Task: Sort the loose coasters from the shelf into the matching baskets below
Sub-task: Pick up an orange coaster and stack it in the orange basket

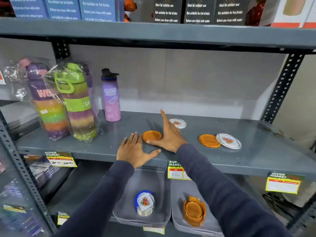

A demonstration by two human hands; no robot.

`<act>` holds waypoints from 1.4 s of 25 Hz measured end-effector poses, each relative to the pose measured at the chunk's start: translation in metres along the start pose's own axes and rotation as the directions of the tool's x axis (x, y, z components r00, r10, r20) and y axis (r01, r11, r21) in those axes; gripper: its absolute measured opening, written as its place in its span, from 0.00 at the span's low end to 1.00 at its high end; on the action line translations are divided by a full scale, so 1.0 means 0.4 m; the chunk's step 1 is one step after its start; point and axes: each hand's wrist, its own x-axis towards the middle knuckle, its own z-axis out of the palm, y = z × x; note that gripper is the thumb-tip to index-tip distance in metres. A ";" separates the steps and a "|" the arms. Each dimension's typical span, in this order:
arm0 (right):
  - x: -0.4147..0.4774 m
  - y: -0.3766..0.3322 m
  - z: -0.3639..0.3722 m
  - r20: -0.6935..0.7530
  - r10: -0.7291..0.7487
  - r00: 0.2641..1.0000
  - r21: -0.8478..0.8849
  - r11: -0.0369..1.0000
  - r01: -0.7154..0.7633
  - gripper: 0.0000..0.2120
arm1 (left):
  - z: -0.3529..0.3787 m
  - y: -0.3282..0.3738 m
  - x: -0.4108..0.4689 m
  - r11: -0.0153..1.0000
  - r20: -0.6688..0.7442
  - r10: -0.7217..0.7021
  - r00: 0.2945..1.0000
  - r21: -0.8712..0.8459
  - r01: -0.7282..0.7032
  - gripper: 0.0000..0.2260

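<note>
On the grey shelf lie two orange coasters and two white floral coasters. My right hand is spread beside the left orange coaster, thumb touching its front edge, index finger pointing to the back. My left hand lies flat and open on the shelf just left of that coaster. Below, the left grey basket holds a stack of white floral coasters. The right grey basket holds an orange coaster stack in its holder.
Two wrapped striped bottles and a purple bottle stand at the shelf's left. Boxes fill the shelf above. Yellow price tags hang from the front edge. A perforated upright bounds the right side.
</note>
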 end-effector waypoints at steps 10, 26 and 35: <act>0.038 0.054 0.061 -0.020 0.054 0.998 0.166 0.985 -0.050 0.54 | -0.003 -0.003 0.010 0.996 0.035 0.007 0.999 0.087 -0.010 0.56; -0.307 -0.146 -0.236 -0.685 -0.464 0.562 -0.135 0.838 0.528 0.48 | -0.013 0.007 0.025 0.993 0.000 -0.064 0.998 0.102 0.064 0.59; -0.494 0.075 -0.097 -0.426 -0.300 0.854 0.063 0.932 0.358 0.41 | -0.012 0.001 0.038 0.996 0.119 -0.050 0.992 0.084 0.040 0.59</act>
